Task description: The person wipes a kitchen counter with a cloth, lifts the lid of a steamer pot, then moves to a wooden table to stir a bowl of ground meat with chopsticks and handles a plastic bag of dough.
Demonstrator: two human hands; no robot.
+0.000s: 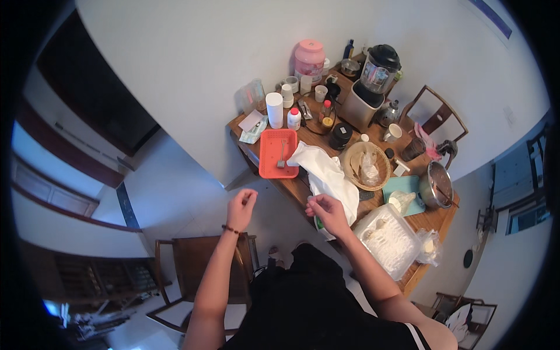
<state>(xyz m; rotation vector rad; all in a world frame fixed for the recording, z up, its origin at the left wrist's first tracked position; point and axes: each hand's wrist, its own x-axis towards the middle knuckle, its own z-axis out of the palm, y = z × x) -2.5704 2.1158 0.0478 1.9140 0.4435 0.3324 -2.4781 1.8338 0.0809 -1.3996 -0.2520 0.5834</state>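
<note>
My left hand (241,209), with a beaded bracelet at the wrist, hovers over the floor near the table's edge, fingers curled; whether anything is in them cannot be told. My right hand (326,212) is in front of a white cloth or bag (334,179), its thumb and fingertips near each other around what may be a small pale thing. Beyond the hands, a red plastic basket (267,168) holds a small metal spatula-like tool (282,153). Right of my right hand, a clear plastic tray (389,238) contains white powder and pale lumps.
The wooden table (288,190) bears a woven basket (380,164), a steel bowl (431,186), a teal tray (418,208), a black jar (340,135), a white bottle (294,119) and a blender (380,70). A wooden chair (199,258) stands at lower left.
</note>
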